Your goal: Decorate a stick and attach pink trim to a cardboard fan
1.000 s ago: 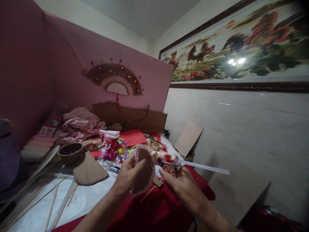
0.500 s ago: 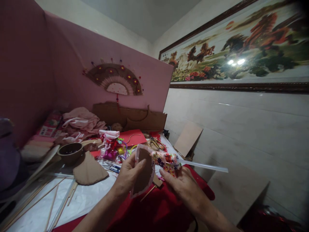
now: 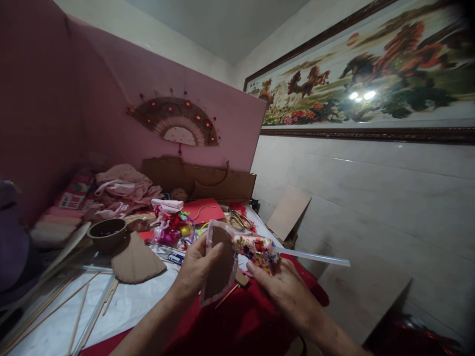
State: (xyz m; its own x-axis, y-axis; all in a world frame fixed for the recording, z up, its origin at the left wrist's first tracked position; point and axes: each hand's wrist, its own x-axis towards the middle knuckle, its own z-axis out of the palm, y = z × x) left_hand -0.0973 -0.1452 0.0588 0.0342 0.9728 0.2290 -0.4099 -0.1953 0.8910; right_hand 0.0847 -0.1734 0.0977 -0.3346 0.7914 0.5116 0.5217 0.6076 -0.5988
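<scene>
My left hand (image 3: pixel 202 264) grips a curved cardboard piece (image 3: pixel 219 269), thumb on its brown face. A pale fabric border is folded over the edge of that piece. In my right hand (image 3: pixel 282 282) is a hot glue gun (image 3: pixel 256 247) with a floral pattern, its front end at the cardboard's right edge. A long translucent glue stick (image 3: pixel 315 255) sticks out of the gun's back to the right. My right fingers are wrapped round the handle and partly hidden. Below the cardboard, a thin wooden stick (image 3: pixel 227 296) lies on red cloth.
A fan-shaped cardboard piece (image 3: pixel 137 259), a brown bowl (image 3: pixel 107 233) and thin sticks (image 3: pixel 77 316) lie to the left. Behind my hands are scissors (image 3: pixel 241 220), red paper (image 3: pixel 204 210) and a utility knife (image 3: pixel 174 257). A decorated fan (image 3: pixel 178 118) hangs on the pink board.
Very little differs. Both hands keep their holds, and the glue gun stays at the cardboard's edge with only a slight shift.
</scene>
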